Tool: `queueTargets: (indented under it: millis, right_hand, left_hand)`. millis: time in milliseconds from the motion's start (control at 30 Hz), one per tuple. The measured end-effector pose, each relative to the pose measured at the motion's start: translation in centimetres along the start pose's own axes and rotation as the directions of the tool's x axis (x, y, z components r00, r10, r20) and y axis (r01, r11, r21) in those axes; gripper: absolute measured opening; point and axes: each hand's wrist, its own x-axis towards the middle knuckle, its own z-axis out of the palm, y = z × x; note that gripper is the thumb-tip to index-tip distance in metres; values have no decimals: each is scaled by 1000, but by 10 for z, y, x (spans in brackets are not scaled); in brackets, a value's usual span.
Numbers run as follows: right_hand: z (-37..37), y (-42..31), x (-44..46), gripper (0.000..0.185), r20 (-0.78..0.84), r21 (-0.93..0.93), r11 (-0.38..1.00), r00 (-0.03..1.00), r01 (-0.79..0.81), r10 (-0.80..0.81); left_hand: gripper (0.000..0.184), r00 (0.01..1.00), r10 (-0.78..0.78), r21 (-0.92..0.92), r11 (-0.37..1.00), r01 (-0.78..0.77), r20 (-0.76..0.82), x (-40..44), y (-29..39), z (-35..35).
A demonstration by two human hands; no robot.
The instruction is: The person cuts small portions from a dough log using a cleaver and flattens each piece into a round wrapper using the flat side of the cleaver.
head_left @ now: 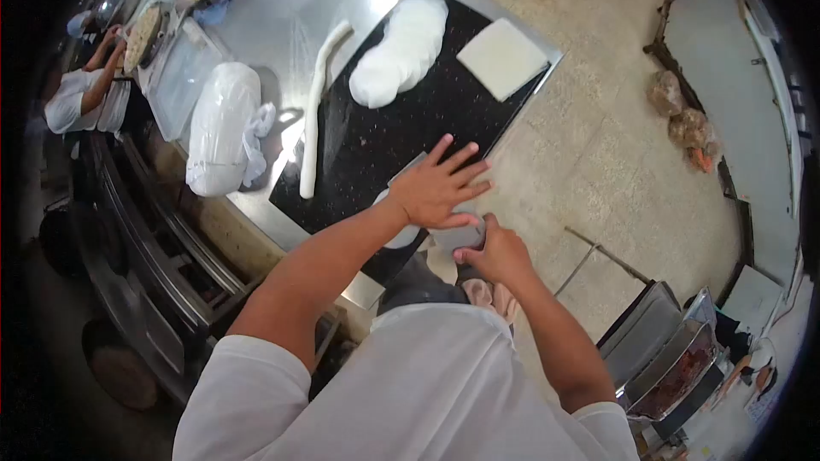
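My left hand (437, 186) is spread flat, fingers apart, above the front edge of the black work surface (376, 141). Just beside it, my right hand (500, 249) pinches a pale, thin round disc (457, 235), probably dough, between thumb and fingers. Another pale round (401, 237) shows partly under my left wrist. A flat grey edge, kind unclear, peeks out behind the left hand. Farther back, overlapping thin white rounds (401, 47) lie in a row. Left of them is a long dough rope (320, 111).
A white square slab or stack (504, 58) lies near the table's right corner. Left on the steel table sits a plastic-wrapped white bundle (224, 128). Another person (85, 102) works at trays at far left. A metal tray (683, 367) stands at lower right.
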Motion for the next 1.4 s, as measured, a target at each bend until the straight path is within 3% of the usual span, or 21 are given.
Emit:
queueTargets:
  millis: [100,167,200,267,300,333,400,500,633,700,733,767,867,900,967,1033,1100,1167,1233,1367,1400]
  right_hand:
    - [-14,-14,13,69,-65,-116,989,993,93,-101]
    - [-5,-23,13,69,-71,17,992,990,124,-122]
    - [2,-28,-2,68,-21,125,981,989,149,-147]
    - [50,-4,-22,69,-1,72,974,976,216,-217]
    - [63,3,-21,70,5,24,959,960,281,-281]
    - [60,1,-17,70,14,18,961,961,276,-276]
    - [58,-3,-23,69,-53,48,998,998,34,-32]
    - [5,-22,0,68,-76,-6,1000,997,14,-14]
    - [-15,-37,11,63,-205,-98,994,977,38,-58]
    - [6,-37,-4,58,-313,-15,1000,949,16,-20]
    - [23,-29,-18,58,-278,33,999,961,-1,10]
    - [42,-18,-36,58,-246,76,997,969,-11,30]
    - [77,12,-103,63,-159,-7,999,986,-41,39]
    - [81,17,-118,63,-146,-79,994,988,-71,59]
    - [66,16,-134,58,-94,-56,996,993,-74,68]
    - [57,14,-129,52,-28,-23,997,996,-80,79]
    - [37,11,-93,39,-195,56,998,981,-9,20]
    - [13,-24,-51,32,-258,-52,998,965,27,-40]
    - [11,-44,-7,33,-325,34,977,927,210,-188]
    - [32,-56,16,37,-27,-92,951,954,294,-298]
    - [36,-48,10,39,53,-101,935,941,339,-335]
  left_hand:
    - [73,999,-30,40,999,32,-41,12,-33,-13]
    - [74,995,-83,-29,996,81,-59,0,-33,-19]
    - [75,996,-80,-51,996,78,-38,-15,-21,-20]
    - [77,999,-40,-58,997,42,31,-58,3,-4]
    - [78,987,-38,-126,990,58,156,-74,17,-6]
    - [78,994,-16,-150,988,33,109,-71,18,1]
    - [77,998,17,-199,980,-3,68,-52,14,11]
    - [74,992,90,-20,996,-93,-93,-10,-20,-4]
    - [72,951,-45,17,998,53,-306,11,-41,-24]
    - [72,909,-139,-33,990,137,-393,0,-34,-36]
    - [71,894,-419,-216,898,383,-158,-8,-27,-46]
    - [71,775,-621,-318,716,621,117,-17,-24,-54]
    - [67,785,-464,-431,659,616,411,-62,-9,-38]
    - [59,720,-530,-498,521,693,448,-71,4,-54]
    - [44,715,-669,-551,525,649,204,-94,13,-43]
    - [38,661,-742,-634,458,623,113,-103,20,-35]
    - [33,593,-804,-713,390,583,45,-107,30,-26]
    - [31,517,-856,-752,352,558,-17,-108,35,-20]
    - [29,507,-860,-755,372,540,-61,-110,41,-17]
    - [29,508,-853,-779,398,484,-121,-117,57,-27]
    - [28,515,-857,-783,341,520,-31,-118,62,-42]
